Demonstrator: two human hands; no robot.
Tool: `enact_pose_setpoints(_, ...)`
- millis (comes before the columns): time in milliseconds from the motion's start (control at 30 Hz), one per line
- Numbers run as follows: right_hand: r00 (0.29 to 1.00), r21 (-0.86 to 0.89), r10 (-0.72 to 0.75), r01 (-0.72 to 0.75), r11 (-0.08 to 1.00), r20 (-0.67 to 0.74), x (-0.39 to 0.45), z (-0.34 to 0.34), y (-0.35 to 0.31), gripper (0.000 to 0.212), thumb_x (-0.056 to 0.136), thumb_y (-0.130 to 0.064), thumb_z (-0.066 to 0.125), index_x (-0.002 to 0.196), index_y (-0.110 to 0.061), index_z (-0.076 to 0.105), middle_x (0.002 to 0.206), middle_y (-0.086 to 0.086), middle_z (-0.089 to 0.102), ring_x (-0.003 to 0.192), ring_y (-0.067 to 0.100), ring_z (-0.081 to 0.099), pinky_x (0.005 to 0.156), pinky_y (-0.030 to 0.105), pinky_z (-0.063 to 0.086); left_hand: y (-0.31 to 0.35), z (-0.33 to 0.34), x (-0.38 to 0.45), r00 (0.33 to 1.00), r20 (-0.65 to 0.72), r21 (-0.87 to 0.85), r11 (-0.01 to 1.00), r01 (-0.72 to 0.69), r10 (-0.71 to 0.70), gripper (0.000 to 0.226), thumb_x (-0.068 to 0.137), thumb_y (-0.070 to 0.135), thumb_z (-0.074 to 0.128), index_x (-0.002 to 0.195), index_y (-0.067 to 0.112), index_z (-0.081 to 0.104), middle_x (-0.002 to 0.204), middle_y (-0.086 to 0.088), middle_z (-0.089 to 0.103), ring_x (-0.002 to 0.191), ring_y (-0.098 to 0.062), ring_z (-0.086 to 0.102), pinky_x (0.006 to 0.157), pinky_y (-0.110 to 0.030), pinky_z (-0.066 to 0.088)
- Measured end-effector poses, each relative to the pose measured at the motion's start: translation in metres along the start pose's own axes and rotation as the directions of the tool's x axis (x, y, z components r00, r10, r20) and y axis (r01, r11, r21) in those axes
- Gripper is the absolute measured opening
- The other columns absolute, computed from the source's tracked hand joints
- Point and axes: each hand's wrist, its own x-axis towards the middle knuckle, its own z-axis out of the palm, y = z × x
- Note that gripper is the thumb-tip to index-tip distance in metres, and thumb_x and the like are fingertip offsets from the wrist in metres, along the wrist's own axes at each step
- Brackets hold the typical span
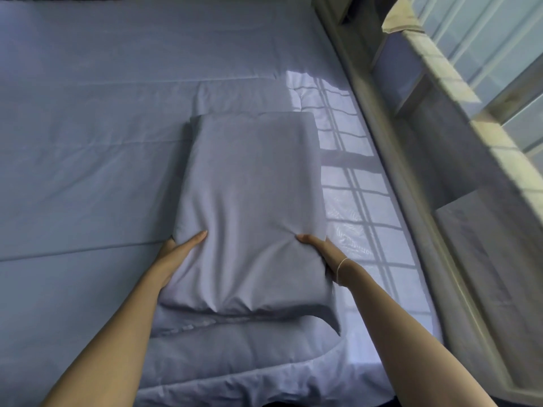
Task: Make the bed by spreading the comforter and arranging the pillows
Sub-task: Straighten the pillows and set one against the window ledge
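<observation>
A home bedroom — wide bed (pixel 88 142), pillow (pixel 249 201), sunlit window (pixel 484 54).

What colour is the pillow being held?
The pillow is plain pale blue-grey, without pattern, clearest in the head view.

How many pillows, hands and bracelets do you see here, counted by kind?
Pillows: 1, the pillow, gripped at both sides
Hands: 2, the left hand and the right hand
Bracelets: 1, a thin bracelet on the right wrist
Total: 4
</observation>
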Motion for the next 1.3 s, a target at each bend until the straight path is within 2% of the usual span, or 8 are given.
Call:
enact_pose_setpoints(467,0.957,-0.412,-0.173,0.064,0.909,-0.234,-0.078,-0.116,-0.073,0.022,0.077,-0.030,0.072,0.091,-0.015,0.064,0.084,0.006,0.065,0.076,0.021,0.060,0.071,0.031,0.048,-0.009,0.093,-0.077,0.959,0.269,-0.112,0.987,0.117,-0.084,0.081,0.062,0.057,0.078,0.129,0.021,0.049,0.123,0.005,0.058,0.107,-0.013,0.057,0.096,-0.030,0.044)
enact_pose_setpoints(600,0.966,-0.487,-0.078,-0.055,0.872,-0.248,-0.093,-0.156,-0.034,0.037,0.066,-0.035,0.078,0.098,-0.020,0.068,0.089,0.003,0.071,0.074,0.016,0.064,0.068,0.029,0.050,-0.025,0.118,-0.087,0.901,0.412,0.056,0.991,0.123,-0.135,0.111,0.056,0.065,0.077,0.143,0.012,0.031,0.142,-0.004,0.047,0.126,-0.017,0.047,0.106,-0.028,0.036)
enact_pose_setpoints(733,0.943,-0.400,0.052,-0.190,0.897,-0.330,-0.071,-0.165,0.021,0.045,0.047,-0.032,0.071,0.085,-0.008,0.065,0.074,0.008,0.067,0.062,0.017,0.061,0.064,0.027,0.054,-0.024,0.123,-0.048,0.985,0.170,0.516,0.851,-0.101,0.014,0.118,0.070,0.064,0.067,0.151,0.010,-0.002,0.157,-0.020,0.011,0.143,-0.034,0.020,0.116,-0.045,0.022)
enact_pose_setpoints(833,0.943,-0.532,0.018,-0.202,0.822,-0.331,-0.042,-0.172,0.031,0.086,0.043,-0.049,0.071,0.122,-0.019,0.057,0.122,0.013,0.061,0.106,0.026,0.060,0.098,0.039,0.048,-0.017,0.128,-0.031,0.961,0.180,0.700,0.659,-0.275,0.210,0.113,0.073,0.066,0.061,0.151,0.015,-0.003,0.158,-0.018,-0.001,0.145,-0.035,0.011,0.112,-0.055,0.020)
enact_pose_setpoints(900,0.941,-0.772,-0.056,-0.239,0.588,-0.335,-0.032,-0.183,0.022,0.115,0.055,-0.062,0.069,0.150,-0.032,0.011,0.159,0.009,0.013,0.143,0.030,0.023,0.111,0.055,0.021,-0.015,0.134,-0.027,0.935,0.194,0.752,0.566,-0.337,0.298,0.106,0.076,0.063,0.060,0.151,0.018,0.000,0.159,-0.017,-0.004,0.145,-0.036,0.008,0.110,-0.059,0.020)
enact_pose_setpoints(1000,0.868,-0.899,-0.387,-0.137,0.416,-0.312,-0.034,-0.193,-0.004,0.107,0.072,-0.067,0.059,0.150,-0.036,-0.007,0.161,0.004,-0.010,0.148,0.030,-0.002,0.110,0.066,0.002,-0.014,0.146,-0.031,0.913,0.173,0.794,0.496,-0.351,0.370,0.092,0.082,0.056,0.058,0.152,0.019,0.010,0.158,-0.018,0.001,0.144,-0.039,0.010,0.108,-0.063,0.020)
enact_pose_setpoints(1200,0.906,-0.724,-0.395,0.169,0.669,-0.153,-0.025,-0.170,0.040,0.085,0.077,-0.079,0.041,0.148,-0.042,0.012,0.156,-0.004,0.026,0.144,0.015,0.024,0.115,0.050,0.024,-0.035,0.159,-0.032,0.940,0.076,0.780,0.567,-0.264,0.333,0.075,0.091,0.047,0.048,0.151,0.028,0.007,0.160,-0.011,0.000,0.141,-0.042,0.018,0.106,-0.064,0.026)
enact_pose_setpoints(1300,0.947,-0.459,-0.139,-0.009,0.888,-0.289,-0.035,-0.184,0.077,0.088,0.073,-0.080,0.048,0.147,-0.036,0.028,0.150,-0.008,0.038,0.139,0.015,0.035,0.115,0.033,0.027,-0.039,0.162,-0.028,0.938,0.079,0.789,0.554,-0.266,0.339,0.071,0.094,0.044,0.045,0.151,0.027,0.006,0.160,-0.009,0.000,0.141,-0.042,0.020,0.106,-0.064,0.025)
